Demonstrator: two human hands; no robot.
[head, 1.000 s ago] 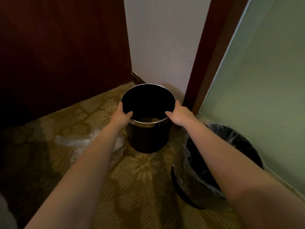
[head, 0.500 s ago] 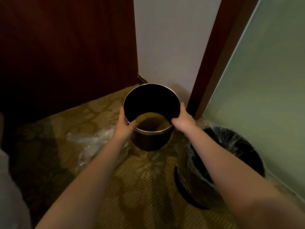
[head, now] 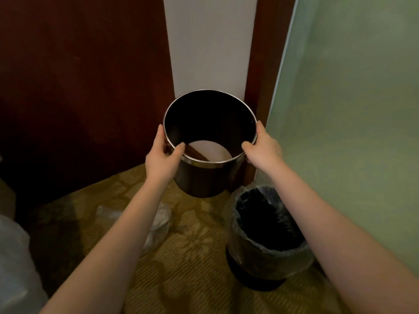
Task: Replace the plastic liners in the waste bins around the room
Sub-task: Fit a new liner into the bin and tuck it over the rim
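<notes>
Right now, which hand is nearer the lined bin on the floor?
Right. The right hand grips the bottomless bin shell's rim, up and left of the lined bin; the left hand holds the opposite rim, farther left.

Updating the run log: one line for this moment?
left hand, right hand: grip bottomless bin sleeve, raised | lined bin: on carpet
</notes>
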